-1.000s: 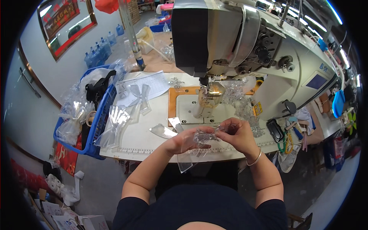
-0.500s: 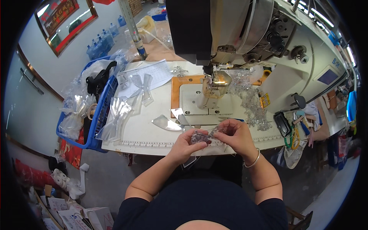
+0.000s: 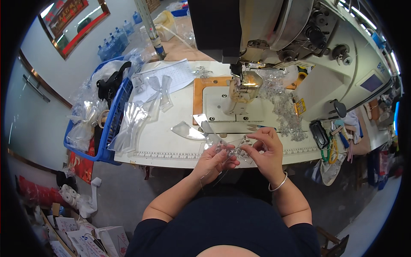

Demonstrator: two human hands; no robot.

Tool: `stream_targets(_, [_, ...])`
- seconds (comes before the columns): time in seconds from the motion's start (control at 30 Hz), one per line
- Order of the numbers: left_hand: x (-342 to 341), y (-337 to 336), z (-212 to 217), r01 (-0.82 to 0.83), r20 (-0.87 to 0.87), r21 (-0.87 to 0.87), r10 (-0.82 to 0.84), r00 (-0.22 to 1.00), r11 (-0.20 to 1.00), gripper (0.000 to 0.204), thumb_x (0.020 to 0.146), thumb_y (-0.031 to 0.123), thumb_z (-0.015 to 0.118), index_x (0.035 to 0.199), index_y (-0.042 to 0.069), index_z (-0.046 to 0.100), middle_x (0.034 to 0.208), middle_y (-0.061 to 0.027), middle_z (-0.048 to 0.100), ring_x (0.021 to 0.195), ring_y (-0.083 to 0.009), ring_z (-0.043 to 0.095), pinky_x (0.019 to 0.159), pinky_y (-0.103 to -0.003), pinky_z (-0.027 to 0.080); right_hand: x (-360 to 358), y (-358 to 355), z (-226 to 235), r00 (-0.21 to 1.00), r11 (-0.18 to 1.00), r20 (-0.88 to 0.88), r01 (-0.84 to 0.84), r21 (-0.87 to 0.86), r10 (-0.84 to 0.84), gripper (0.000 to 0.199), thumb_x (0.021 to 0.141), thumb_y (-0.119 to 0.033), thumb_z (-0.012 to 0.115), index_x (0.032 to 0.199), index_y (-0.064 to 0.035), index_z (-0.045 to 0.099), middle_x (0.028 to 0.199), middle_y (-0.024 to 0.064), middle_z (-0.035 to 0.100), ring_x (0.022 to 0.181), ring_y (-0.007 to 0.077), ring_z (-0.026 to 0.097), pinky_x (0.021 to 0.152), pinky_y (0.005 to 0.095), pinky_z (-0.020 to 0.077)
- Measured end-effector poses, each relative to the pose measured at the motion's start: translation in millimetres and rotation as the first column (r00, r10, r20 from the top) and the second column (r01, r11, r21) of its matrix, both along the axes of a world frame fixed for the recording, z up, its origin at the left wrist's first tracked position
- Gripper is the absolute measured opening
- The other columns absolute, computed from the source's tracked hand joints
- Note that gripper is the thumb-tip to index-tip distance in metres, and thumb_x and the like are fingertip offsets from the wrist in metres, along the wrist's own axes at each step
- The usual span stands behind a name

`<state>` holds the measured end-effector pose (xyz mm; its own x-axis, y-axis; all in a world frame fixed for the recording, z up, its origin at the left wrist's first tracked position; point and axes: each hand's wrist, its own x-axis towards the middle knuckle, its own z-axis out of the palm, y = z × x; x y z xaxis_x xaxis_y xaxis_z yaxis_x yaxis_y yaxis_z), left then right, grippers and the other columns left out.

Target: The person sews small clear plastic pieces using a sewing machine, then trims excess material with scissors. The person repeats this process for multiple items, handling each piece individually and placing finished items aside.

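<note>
Above the table's front edge, my left hand (image 3: pixel 209 162) grips one end of a clear plastic piece (image 3: pixel 231 151) dotted with small shiny bits. Thumb and fingers of my right hand (image 3: pixel 267 150) pinch its other end. Loose threads hang under my left hand. Just beyond my hands lie a curved clear plastic cutout (image 3: pixel 187 131) and a narrower clear strip (image 3: pixel 203 122). Behind them stands the post-bed sewing machine (image 3: pixel 245 88), its needle area lit. A metal-bladed tool (image 3: pixel 256 127), perhaps scissors, lies behind my right hand, partly hidden.
To the left, a blue basket (image 3: pixel 115 124) holds plastic bags beside stacked clear cutouts (image 3: pixel 130 126) and a paper sheet (image 3: pixel 180 77). A heap of clear shiny pieces (image 3: pixel 287 113) lies right of the machine. Scissors with coloured handles (image 3: pixel 332 152) sit at the right edge.
The plastic piece, bunched up before, is now more spread out between my hands. My left hand has turned, showing more of its fingers. The view has shifted slightly.
</note>
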<state>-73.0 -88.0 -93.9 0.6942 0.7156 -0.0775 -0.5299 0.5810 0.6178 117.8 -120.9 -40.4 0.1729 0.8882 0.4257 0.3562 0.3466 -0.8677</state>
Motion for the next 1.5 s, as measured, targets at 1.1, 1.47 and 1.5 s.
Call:
stream_targets(1.1, [4,-2,6,-0.029,-0.153,0.159,0.053,0.987,0.987,0.023,0.086,0.008,0.063,0.104,0.001,0.052,0.085,-0.0136,0.064,0.080,-0.0207,0.066,0.070,-0.029,0.053,-13,-9,4,0.987,0.980,0.132,0.062,0.187,-0.088,0.015,0.071,0.004,0.076,0.081,-0.0009,0.066,0.076,0.0073,0.061,0.064,0.0111,0.062,0.056,0.0231,0.0527])
stream_targets(1.47, [5,1,15,-0.170,-0.230,0.114,0.192,0.954,0.979,0.022,0.084,0.006,0.064,0.100,-0.001,0.051,0.079,-0.0126,0.060,0.070,-0.0176,0.061,0.065,-0.028,0.048,23,5,7,0.865,0.823,-0.477,-0.379,-0.424,0.152,0.019,0.089,-0.015,0.064,0.097,0.0027,0.063,0.079,0.0039,0.064,0.069,0.0094,0.059,0.067,0.0237,0.0489])
stream_targets(1.5, [5,1,15,-0.171,-0.239,0.117,0.195,0.951,0.978,0.022,0.084,0.006,0.064,0.100,-0.001,0.051,0.079,-0.0127,0.060,0.071,-0.0177,0.061,0.065,-0.028,0.048,24,6,7,0.885,0.831,-0.443,-0.349,-0.433,0.141,0.019,0.088,-0.015,0.065,0.095,0.0025,0.064,0.078,0.0036,0.064,0.069,0.0091,0.059,0.067,0.0235,0.0486])
